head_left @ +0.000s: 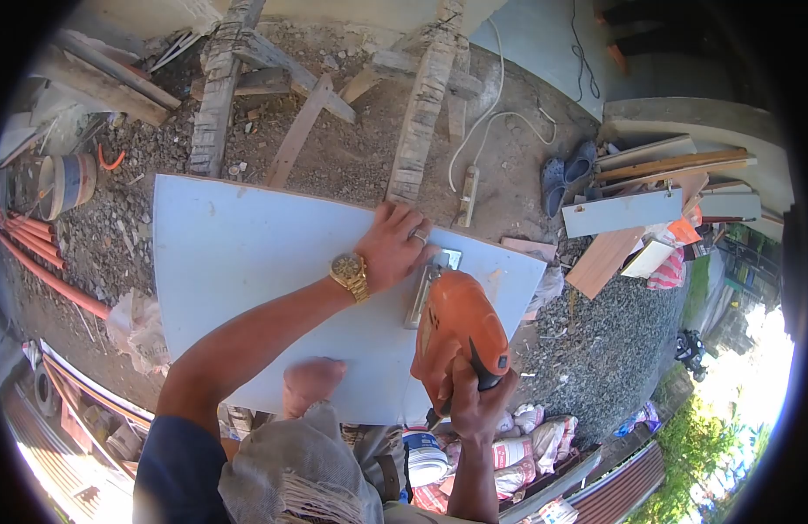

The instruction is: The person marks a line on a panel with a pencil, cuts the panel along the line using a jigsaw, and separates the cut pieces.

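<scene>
My right hand (478, 397) is wrapped round the rear handle of an orange jigsaw (463, 332). The jigsaw's metal base plate (417, 301) rests on a large white board (238, 271), near its right part. Pressed on the board by the far edge is my left hand (393, 246), fingers stretched beside the front of the base plate. A gold watch (350, 278) is on the left wrist. The saw blade and the cut line are hidden. My bare foot or knee (312, 384) bears on the near part of the board.
Rough timber beams (421, 113) run under the board's far side. A power strip (468, 196) with a white cord lies beyond it. Offcuts (627, 212) and clogs (566, 179) lie at right, by gravel (596, 367). A bucket (68, 185) and orange pipes (46, 262) are left.
</scene>
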Demonstrator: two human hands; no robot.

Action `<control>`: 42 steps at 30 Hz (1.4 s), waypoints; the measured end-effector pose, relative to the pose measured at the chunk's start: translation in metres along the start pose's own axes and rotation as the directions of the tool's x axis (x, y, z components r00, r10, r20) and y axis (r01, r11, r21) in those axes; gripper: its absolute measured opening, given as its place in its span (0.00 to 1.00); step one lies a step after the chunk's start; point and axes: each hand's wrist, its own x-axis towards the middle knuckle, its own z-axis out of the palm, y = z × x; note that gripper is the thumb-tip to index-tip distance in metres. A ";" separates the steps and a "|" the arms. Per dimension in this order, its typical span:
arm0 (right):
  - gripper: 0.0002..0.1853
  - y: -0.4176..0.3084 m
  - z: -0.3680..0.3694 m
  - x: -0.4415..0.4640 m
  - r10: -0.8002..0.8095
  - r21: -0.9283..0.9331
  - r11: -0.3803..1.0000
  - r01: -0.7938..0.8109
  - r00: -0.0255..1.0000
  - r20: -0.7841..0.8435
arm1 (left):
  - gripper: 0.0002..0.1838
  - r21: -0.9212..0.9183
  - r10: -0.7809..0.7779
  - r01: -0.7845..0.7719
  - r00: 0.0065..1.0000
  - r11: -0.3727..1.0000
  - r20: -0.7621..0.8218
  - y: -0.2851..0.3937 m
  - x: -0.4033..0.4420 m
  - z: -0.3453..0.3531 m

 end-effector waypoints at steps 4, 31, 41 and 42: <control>0.09 -0.002 -0.001 0.002 -0.018 -0.018 1.000 0.018 1.000 0.010 | 0.20 -0.006 0.002 -0.002 1.000 1.000 -0.011 0.000 0.000 0.001; 0.09 -0.013 0.001 0.005 0.022 0.002 1.000 -0.022 0.999 0.027 | 0.15 -0.030 0.011 -0.012 0.999 0.999 -0.041 -0.001 0.005 -0.002; 0.10 -0.014 0.002 0.009 0.019 -0.006 1.000 -0.019 1.000 0.014 | 0.13 -0.042 0.017 -0.020 0.997 0.999 -0.078 -0.003 0.006 0.003; 0.10 -0.015 0.003 0.009 0.021 -0.002 1.000 -0.021 1.000 0.016 | 0.13 -0.045 0.017 -0.020 0.997 0.999 -0.074 -0.003 0.006 0.002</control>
